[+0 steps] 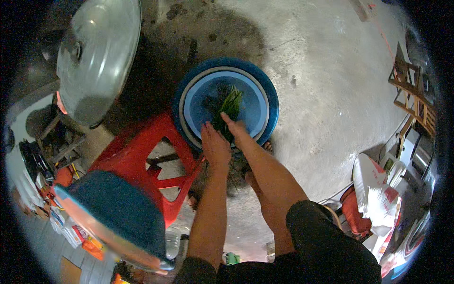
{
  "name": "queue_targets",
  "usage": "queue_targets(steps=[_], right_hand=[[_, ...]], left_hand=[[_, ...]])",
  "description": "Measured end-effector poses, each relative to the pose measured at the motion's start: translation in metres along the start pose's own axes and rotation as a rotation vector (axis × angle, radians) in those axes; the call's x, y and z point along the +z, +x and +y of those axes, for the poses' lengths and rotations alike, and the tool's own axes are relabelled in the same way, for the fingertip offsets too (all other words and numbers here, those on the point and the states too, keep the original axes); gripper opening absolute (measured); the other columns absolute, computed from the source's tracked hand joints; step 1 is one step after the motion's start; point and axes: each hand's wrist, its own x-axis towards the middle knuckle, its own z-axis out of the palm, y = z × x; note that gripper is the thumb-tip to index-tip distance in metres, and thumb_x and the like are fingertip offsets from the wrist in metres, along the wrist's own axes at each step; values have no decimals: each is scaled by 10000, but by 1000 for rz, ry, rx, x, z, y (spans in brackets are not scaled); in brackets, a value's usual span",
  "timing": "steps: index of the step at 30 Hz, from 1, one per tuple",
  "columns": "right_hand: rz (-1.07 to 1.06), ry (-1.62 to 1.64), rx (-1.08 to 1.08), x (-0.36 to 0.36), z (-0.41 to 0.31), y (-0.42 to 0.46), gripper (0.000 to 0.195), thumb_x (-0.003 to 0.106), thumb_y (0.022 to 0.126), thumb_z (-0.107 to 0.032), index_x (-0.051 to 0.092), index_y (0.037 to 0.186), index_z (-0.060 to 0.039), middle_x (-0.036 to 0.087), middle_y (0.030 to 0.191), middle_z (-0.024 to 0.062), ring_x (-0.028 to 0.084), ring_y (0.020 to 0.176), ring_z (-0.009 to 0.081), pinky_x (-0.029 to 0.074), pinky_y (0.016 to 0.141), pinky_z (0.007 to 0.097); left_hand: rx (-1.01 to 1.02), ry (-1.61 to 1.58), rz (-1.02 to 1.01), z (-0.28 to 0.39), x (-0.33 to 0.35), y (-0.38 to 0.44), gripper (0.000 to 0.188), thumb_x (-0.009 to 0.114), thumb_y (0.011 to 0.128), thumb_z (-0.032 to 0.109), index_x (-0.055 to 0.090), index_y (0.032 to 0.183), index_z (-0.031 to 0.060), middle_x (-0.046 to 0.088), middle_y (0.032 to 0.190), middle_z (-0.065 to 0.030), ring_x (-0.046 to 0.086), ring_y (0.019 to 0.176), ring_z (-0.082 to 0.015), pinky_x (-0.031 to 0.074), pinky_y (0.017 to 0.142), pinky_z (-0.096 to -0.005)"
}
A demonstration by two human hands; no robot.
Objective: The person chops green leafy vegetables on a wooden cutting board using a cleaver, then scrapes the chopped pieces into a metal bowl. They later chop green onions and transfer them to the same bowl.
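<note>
A bunch of long green stalks [232, 103], perhaps a leafy vegetable, is pressed between my two hands over a round blue basin [193, 96]. My left hand [215, 145] lies along the bunch's left side, its fingers straight and close together. From the right, my right hand [236, 129] grips the stalks, its fingers slightly blurred. The upper ends point away from me, while the lower part is partly hidden by my hands. Inside a larger, darker blue tub [273, 103] sits the pale-rimmed basin, which seems to hold water.
Left of the basin stands a red plastic stool [136, 152], with a large blue tub [117, 206] overlapping it in view. A big metal lid [103, 60] rises at upper left. White bags [376, 198] and a wooden rack [413, 88] line the right side of the concrete floor [319, 88].
</note>
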Motion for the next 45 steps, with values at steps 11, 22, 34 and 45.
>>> queue_targets(steps=[11, 22, 34, 45], right_hand=[[-251, 135, 38, -5, 27, -13, 620, 756, 886, -454, 632, 1268, 18, 666, 1200, 222, 648, 1028, 332, 523, 866, 495], [-125, 103, -172, -87, 28, -282, 229, 726, 875, -141, 613, 1044, -35, 583, 739, 45, 577, 608, 169, 515, 566, 341], [-433, -1208, -640, 232, 171, -672, 458, 796, 839, -156, 594, 1214, 11, 688, 963, 107, 674, 836, 174, 557, 732, 344], [-936, -2584, -1219, 606, 492, -781, 815, 756, 788, -310, 379, 1438, 7, 675, 1123, 231, 670, 1012, 418, 560, 784, 505]], left_hand=[[-131, -151, -282, 5, -3, -30, 451, 556, 984, 265, 560, 1313, -43, 553, 1355, -261, 599, 1150, -410, 400, 975, -610], [256, -725, -260, 36, -203, -315, 489, 592, 971, 142, 468, 1415, -22, 455, 1440, -282, 454, 1322, -462, 383, 1109, -501], [-52, -1623, 152, -218, -452, -487, 644, 724, 920, 170, 426, 1477, 46, 534, 1407, -137, 547, 1266, -289, 432, 1092, -428], [-537, -2620, 1234, -539, -602, -630, 313, 762, 863, 66, 629, 1145, 30, 703, 1001, -85, 679, 973, -220, 547, 868, -358]])
